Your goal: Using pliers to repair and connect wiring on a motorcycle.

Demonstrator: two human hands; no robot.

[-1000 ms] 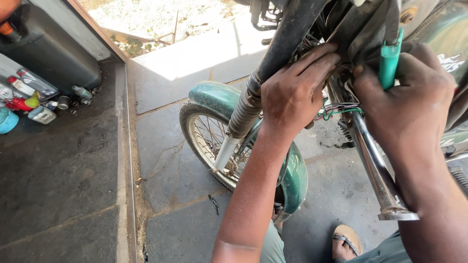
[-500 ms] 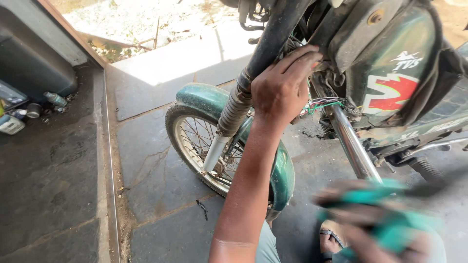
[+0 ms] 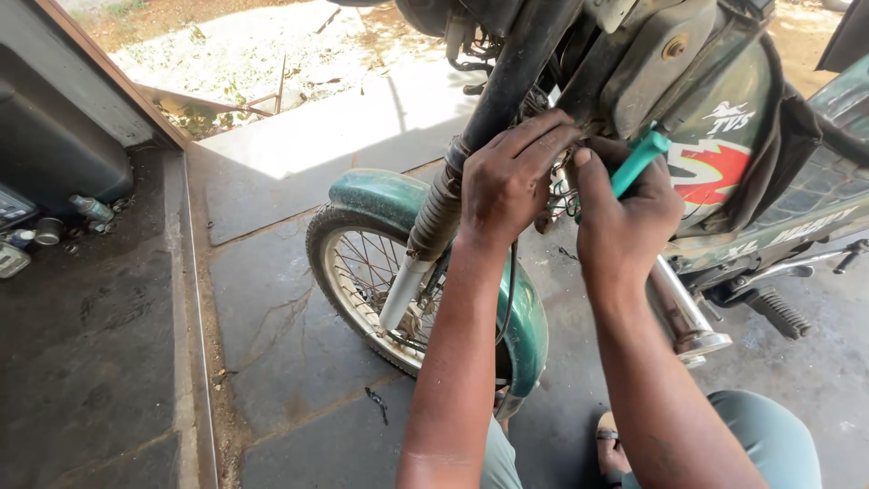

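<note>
Both hands crowded under motorcycle frame, right hand gripping teal-handled tool, left hand pinching wires.

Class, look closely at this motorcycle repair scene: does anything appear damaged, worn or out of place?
The green front mudguard looks scuffed and faded, and a small dark bit lies loose on the stone floor beside the front wheel. Nothing else stands out.

A teal-handled tool, a worn green mudguard, and a dark green tank with a red-and-white emblem.
</note>
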